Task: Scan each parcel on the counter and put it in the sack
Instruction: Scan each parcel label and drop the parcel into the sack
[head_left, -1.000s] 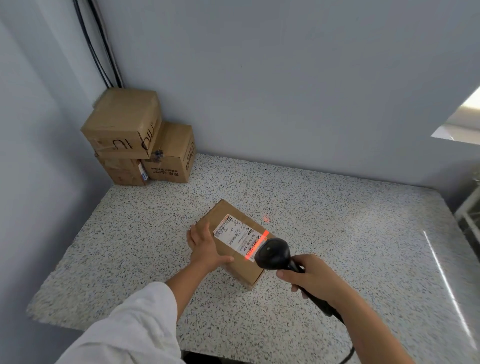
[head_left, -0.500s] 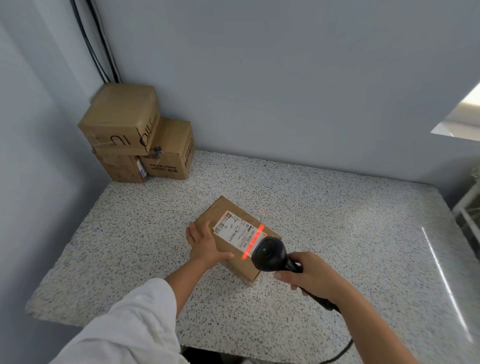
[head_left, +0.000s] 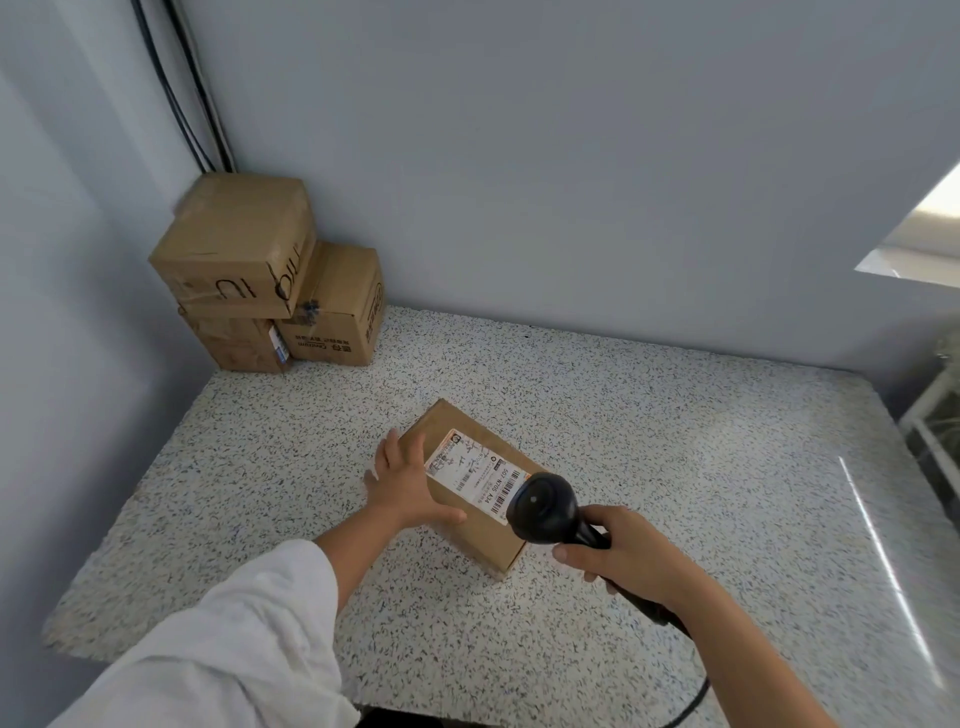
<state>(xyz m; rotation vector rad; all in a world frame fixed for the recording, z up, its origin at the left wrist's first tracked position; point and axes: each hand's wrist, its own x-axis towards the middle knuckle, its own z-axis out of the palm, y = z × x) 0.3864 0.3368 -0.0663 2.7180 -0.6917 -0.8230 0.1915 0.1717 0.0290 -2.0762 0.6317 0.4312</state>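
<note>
Left hand flat on parcel

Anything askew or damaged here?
The top box of the corner stack sits crooked on the boxes below it, and its tape looks wrinkled. No sack is in view. Otherwise nothing stands out: the parcel lies flat on the counter, and nothing is spilled.

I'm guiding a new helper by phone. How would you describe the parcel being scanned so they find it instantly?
On the speckled counter, ignore the stacked boxes in the far left corner and look mid-counter. The parcel lies flat there, the left hand resting on it. It alone shows a large white barcode label on top, with the black scanner above it.
</note>
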